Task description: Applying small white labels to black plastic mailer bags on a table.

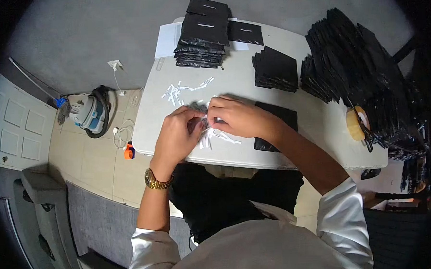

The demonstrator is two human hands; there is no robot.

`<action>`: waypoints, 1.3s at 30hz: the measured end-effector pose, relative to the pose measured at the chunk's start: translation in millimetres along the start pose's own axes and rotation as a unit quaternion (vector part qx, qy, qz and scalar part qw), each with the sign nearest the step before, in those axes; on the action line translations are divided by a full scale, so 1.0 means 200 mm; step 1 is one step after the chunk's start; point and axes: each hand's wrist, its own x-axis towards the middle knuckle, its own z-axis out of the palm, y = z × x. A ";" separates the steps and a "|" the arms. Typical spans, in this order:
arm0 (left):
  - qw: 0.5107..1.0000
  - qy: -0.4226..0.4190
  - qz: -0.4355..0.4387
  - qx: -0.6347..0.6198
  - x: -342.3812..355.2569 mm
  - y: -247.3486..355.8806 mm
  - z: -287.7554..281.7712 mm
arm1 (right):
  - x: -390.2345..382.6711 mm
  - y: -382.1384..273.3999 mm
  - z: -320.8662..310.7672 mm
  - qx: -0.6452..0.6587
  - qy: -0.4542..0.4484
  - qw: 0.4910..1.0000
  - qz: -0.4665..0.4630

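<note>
My left hand (178,133) and my right hand (236,116) meet over the near part of the white table, fingertips pinched together. A thin white paper strip (206,129) shows between them, partly covered by the fingers. Loose white paper strips (220,135) lie under and beside my hands. Farther off is another scatter of the same strips (174,94). A flat black plastic packet (284,119) lies just right of my right hand, its left side partly behind my forearm. A gold watch (157,180) is on my left wrist.
Stacked black packets (204,31) stand at the table's far edge over white sheets (167,39). A smaller black pile (276,69) sits right of centre. Tall black stacks (339,57) and a yellowish tape roll (355,123) line the right. Left on the floor are a vacuum cleaner (90,113) and orange tape (129,151).
</note>
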 end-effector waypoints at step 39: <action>0.982 -0.133 -0.032 -0.128 0.25 0.51 0.61 | -0.95 0.08 -0.31 0.172 0.201 0.925 0.273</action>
